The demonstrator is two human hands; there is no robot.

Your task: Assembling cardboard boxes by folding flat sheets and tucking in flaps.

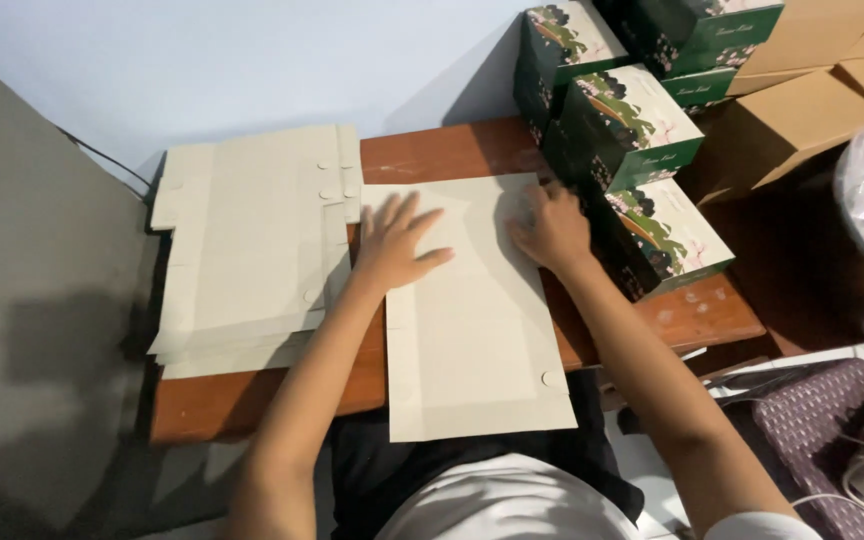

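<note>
Wooden table point(432, 150) bears a light, bendy flat carton blank point(472, 340); my left hand point(397, 240) presses spread, right hand point(550, 228) curls onto its top edge, where I'd judge it easiest gripped.

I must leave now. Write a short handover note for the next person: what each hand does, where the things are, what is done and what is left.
Left hand: open, palm flat on the flat cardboard sheet.
Right hand: pressing the sheet's far right corner, fingers curled; grip unclear.
Things: the sheet lies unfolded on the wooden table, its near edge hanging over the table edge. A stack of flat sheets lies to the left. Finished green boxes are piled on the right.
Done: several boxes are assembled.
Left: this sheet is not yet folded; the stack is untouched.
</note>
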